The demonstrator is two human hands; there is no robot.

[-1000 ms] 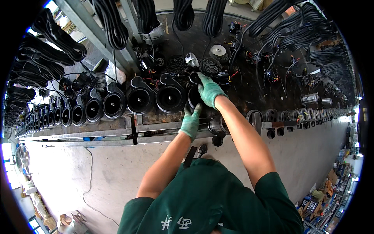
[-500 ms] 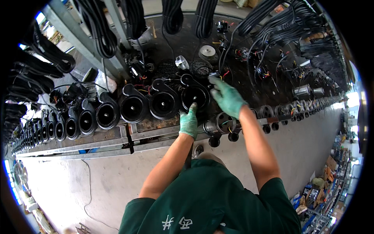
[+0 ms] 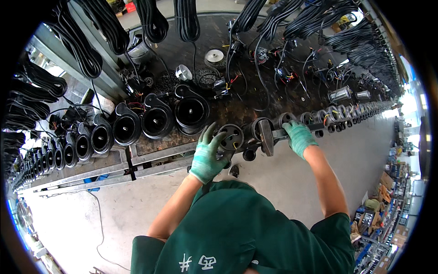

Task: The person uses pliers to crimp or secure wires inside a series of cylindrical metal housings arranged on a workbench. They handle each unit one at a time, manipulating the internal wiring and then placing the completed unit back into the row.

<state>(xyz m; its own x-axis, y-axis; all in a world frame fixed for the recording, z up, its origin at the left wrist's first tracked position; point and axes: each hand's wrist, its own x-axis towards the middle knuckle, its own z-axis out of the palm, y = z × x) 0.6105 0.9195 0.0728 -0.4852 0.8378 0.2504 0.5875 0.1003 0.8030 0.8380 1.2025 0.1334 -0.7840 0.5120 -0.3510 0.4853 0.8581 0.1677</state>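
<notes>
Pale concrete floor (image 3: 137, 208) fills the lower half of the frame, below a dark workbench (image 3: 214, 36) hung with black cable bundles (image 3: 187, 23) along the top. Snail-shaped black housings (image 3: 191, 114) run in a row from the centre toward the lower left; by their like look, these seem to have reached one common stage. From the centre to the right edge, another row of round units lines the bench front, some showing coloured wires, so work on these looks unfinished.

At the centre, the left hand (image 3: 209, 157), in a green glove, has its fingers spread wide beside a perforated round unit (image 3: 233, 138) at the bench edge; whether they touch cannot be told. Right of centre, the right hand (image 3: 299, 138) is bent over the handle end of a hammer (image 3: 266, 137); how firmly its fingers close is hidden.

Each nearer housing is an open bowl with a small bright shaft standing inside. At upper left sits a metal bucket (image 3: 140, 54), contents unclear. A silvery disc (image 3: 214, 55) lies at upper centre, a silver cup-shaped part (image 3: 183, 72) below and left of it.
</notes>
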